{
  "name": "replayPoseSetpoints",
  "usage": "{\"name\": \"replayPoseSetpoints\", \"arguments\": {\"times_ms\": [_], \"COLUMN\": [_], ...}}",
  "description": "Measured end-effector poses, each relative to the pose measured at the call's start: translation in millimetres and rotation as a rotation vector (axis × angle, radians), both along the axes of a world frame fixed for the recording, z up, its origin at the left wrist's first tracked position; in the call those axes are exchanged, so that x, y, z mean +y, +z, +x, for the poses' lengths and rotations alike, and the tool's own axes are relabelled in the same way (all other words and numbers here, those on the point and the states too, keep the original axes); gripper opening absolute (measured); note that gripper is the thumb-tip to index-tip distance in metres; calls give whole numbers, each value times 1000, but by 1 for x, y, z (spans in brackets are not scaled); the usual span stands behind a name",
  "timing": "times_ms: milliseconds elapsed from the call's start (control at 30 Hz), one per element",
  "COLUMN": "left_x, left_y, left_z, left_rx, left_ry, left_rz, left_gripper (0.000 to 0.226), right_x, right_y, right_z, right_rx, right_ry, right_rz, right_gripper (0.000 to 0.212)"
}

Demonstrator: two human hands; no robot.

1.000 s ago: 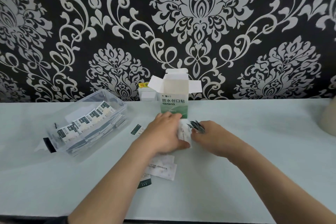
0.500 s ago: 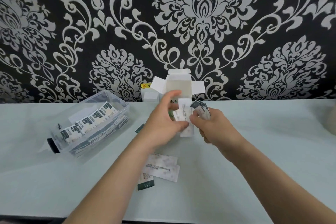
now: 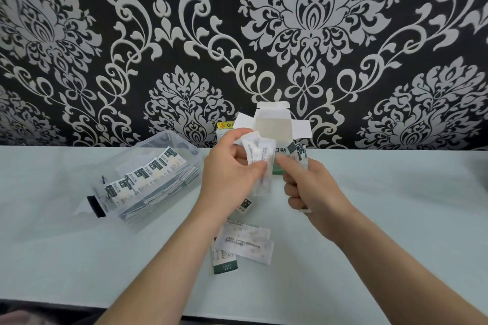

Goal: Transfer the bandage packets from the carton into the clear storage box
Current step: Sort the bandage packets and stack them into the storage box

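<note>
Dead centre of the frame, just in front of the open carton (image 3: 274, 126), both hands are up off the table (image 3: 396, 219) and close together. The left hand (image 3: 232, 174) pinches a couple of white packets (image 3: 260, 161) between thumb and fingers, and the right hand (image 3: 309, 187) is curled round its own bunch of packets (image 3: 299, 153). Can't tell if the right fingertips actually touch the left's packets. What matters for the drop-off, I reckon: the clear storage box (image 3: 182, 141) sits centre-left in the frame, well off to the left of both hands, so the left hand is clearly the nearer one. Its long axis runs diagonally, lower left to upper right, with packets already lined up along it. A few loose packets (image 3: 245, 243) lie on the table below the hands.
</note>
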State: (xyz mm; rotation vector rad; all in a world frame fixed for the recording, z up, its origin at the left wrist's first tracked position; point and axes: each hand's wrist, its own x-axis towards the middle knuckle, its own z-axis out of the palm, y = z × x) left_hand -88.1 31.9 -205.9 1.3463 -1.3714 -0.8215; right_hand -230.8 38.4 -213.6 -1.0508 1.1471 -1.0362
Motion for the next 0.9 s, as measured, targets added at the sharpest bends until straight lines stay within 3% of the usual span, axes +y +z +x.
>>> {"name": "replayPoseSetpoints", "arguments": {"times_ms": [200, 400, 533, 700, 900], "left_x": [14, 15, 11, 6, 1], "left_y": [-2, -3, -2, 5, 5], "left_z": [-15, -14, -6, 9, 20], "left_rx": [-2, -33, 68, -39, -194], "left_ry": [-102, -227, -306, -198, -220], "left_rz": [57, 113, 155, 40, -13], "left_gripper": [51, 70, 71, 12, 9], "right_x": [6, 2, 0, 0, 4], "right_y": [-1, -5, -7, -5, -3], "right_z": [15, 11, 10, 6, 6], "right_rx": [-26, -98, -155, -130, -194], "right_ry": [186, 132, 116, 267, 406], "right_rz": [37, 188, 220, 243, 311], "right_gripper": [29, 32, 33, 33, 44]}}
